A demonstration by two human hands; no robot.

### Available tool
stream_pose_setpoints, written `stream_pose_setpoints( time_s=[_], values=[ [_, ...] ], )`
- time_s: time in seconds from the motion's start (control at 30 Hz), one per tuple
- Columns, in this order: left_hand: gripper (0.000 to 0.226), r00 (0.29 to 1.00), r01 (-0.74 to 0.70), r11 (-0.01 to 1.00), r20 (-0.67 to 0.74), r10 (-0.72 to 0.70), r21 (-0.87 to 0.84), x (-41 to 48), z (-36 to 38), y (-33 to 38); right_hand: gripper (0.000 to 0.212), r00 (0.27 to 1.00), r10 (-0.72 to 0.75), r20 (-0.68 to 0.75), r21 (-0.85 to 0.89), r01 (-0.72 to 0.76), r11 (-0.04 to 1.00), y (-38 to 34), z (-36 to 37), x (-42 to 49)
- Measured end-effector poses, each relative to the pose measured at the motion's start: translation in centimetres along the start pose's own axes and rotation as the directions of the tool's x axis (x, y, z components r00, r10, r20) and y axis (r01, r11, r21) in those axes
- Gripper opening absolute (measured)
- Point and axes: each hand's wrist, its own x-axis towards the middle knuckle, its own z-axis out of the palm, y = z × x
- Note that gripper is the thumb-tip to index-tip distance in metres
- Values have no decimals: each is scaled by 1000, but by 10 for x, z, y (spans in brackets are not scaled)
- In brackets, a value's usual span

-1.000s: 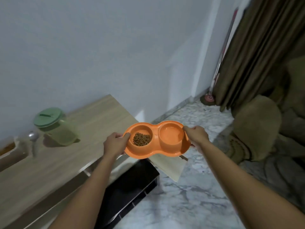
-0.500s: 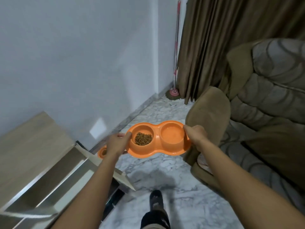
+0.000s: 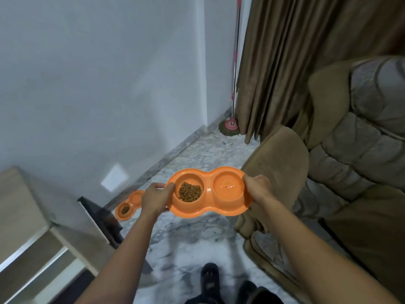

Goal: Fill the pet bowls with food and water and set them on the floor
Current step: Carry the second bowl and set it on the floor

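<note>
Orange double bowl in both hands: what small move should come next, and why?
Probably lower the double bowl level toward the marble floor, near the second orange bowl. It is airborne, left hand and right hand gripping its ends, kibble in one well and water in the other; tilting could spill.

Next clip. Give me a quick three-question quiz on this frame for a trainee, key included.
1. Multiple choice: what fills the compartment of the held double bowl nearer the left hand? A) water B) kibble C) nothing
2. True or false: the right hand hangs free of that bowl.
3. Fill in: a second orange bowl sits on the ___ beside the wall.
Key: 1 B. 2 False: it grips the rim. 3 floor.
</note>
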Motion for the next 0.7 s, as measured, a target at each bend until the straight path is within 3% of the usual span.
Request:
stream_pose_setpoints(
  time_s=[0.2,0.33,0.53,0.7],
  values=[
    [39,994,60,996,-93,-65,-60,12,34,24,37,994,-55,91,-49,60,997,-34,-7,66],
    [41,975,113,987,-176,-133,-116,24,47,26,63,983,-75,169,-110,95,989,-51,5,113],
    [38,941,187,955,-235,-242,-232,55,47,28,36,957,-126,263,-210,184,960,-102,37,157],
    [39,909,255,932,-266,-322,-257,108,32,28,50,930,-130,344,-265,230,936,-145,98,201]
  ],
)
